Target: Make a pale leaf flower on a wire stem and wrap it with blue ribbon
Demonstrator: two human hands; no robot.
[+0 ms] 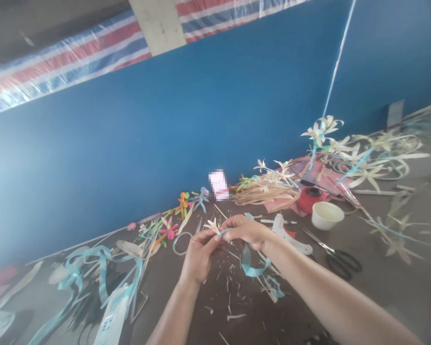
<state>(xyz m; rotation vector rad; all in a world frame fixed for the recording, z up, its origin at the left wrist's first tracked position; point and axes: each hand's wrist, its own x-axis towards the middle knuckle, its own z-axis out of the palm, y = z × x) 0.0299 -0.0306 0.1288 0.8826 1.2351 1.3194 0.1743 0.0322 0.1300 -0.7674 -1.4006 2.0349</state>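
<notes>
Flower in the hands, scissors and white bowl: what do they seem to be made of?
Flower: thin matte cream petals, perhaps dried leaf or husk, though paper is possible. Scissors: silvery blades suggest metal; smooth black handles look like plastic. Bowl: smooth, off-white; plastic or coated paper, can't tell.

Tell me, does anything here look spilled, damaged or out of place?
Pale scraps lie strewn on the table below the left hand and right hand, looking like spilled trimmings. Oddly, a white rectangle by the blue wall shows only as blurry squares.

Comprises cream flower (211,224) with splayed petals and blue ribbon (219,233) at base. Held between left hand (201,251) and right hand (249,232).
</notes>
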